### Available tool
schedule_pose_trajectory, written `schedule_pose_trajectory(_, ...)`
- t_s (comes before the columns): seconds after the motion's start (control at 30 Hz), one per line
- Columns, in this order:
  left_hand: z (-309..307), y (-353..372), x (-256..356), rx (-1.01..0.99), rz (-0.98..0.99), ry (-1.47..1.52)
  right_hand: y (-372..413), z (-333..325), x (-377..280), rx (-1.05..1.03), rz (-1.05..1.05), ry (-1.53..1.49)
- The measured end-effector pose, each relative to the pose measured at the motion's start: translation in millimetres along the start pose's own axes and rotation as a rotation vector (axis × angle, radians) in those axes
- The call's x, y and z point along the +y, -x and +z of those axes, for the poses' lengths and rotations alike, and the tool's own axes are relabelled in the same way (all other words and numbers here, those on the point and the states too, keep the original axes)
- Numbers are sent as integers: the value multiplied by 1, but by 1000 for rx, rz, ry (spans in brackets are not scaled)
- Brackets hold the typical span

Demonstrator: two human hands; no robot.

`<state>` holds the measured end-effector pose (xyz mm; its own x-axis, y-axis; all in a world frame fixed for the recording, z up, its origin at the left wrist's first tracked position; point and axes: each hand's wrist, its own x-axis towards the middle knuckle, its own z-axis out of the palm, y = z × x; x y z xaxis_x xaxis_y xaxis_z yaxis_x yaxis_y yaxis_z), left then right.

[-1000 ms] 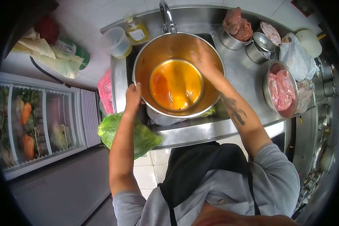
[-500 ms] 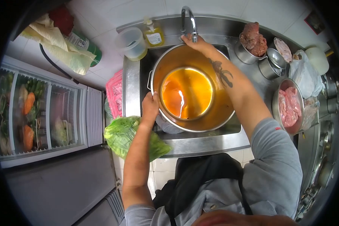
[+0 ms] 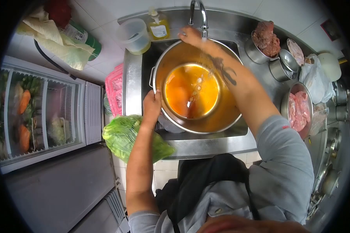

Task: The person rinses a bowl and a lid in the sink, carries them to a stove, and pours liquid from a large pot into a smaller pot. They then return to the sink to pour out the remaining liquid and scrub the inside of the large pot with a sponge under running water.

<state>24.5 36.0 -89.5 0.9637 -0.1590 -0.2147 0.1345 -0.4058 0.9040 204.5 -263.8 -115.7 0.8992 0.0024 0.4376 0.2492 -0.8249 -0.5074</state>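
A large metal stockpot (image 3: 230, 106) stands in the sink, with amber liquid (image 3: 179, 87) at its bottom. Bubbles and ripples break the liquid's surface. My left hand (image 3: 152, 103) is closed on the pot's near-left rim. Above the far rim, my right hand (image 3: 192, 37) is beside the faucet (image 3: 204, 23), its fingers apart and holding nothing. The right forearm crosses over the pot's right side. A bag of green leafy vegetables (image 3: 122, 136) lies by the sink's front-left corner, partly behind my left forearm.
A clear plastic tub (image 3: 133, 37) and a yellow soap bottle (image 3: 158, 29) stand at the back left. On the right counter are a pot of meat (image 3: 265, 40) and a bowl of pink meat (image 3: 298, 112). An open-topped fridge compartment (image 3: 46, 116) holds vegetables at left.
My right hand has come away from the faucet's base, moving slightly left with fingers spreading. Bubbles and ripples have appeared in the previously smooth liquid. My left hand stays on the rim.
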Motion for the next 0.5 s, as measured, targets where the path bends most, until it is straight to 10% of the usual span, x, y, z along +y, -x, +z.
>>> schedule_pose_trajectory(0.07,0,1,-1,2,11,16,42,-4,-13,455,-191,-30)
schedule_pose_trajectory(0.17,1,-8,-13,20,30,-14,112,-19,-42,279,160,-245)
schedule_pose_trajectory(0.27,1,-7,-7,26,32,-90,111,-21,-50,177,1335,-1263)
schedule_pose_trajectory(0.4,3,-5,-12,57,97,-153,80,-21,-26,140,1243,-1799)
schedule_pose_trajectory(0.5,5,-2,0,77,91,-242,81,-45,-55,-160,1207,-1433)
